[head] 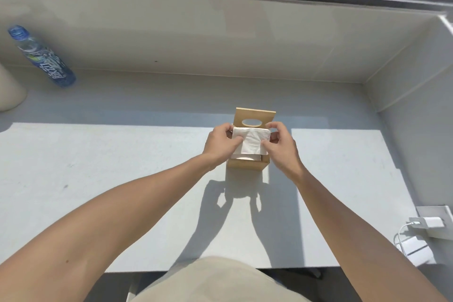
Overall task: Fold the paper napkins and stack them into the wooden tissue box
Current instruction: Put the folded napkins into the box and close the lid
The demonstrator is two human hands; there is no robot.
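A small wooden tissue box (245, 165) stands on the grey ledge, a little right of centre. Its lid (255, 116), with an oval slot, is tipped up behind it. A folded white paper napkin (250, 142) lies across the open top of the box, over more white napkins inside. My left hand (220, 144) pinches the napkin's left edge and my right hand (282, 146) pinches its right edge. Both hands are over the box's opening.
A blue-labelled plastic bottle (41, 56) lies on its side at the far left, next to a pale rounded object (9, 91). A white charger with cable (426, 224) sits at the right edge. A wall and window frame run along the back.
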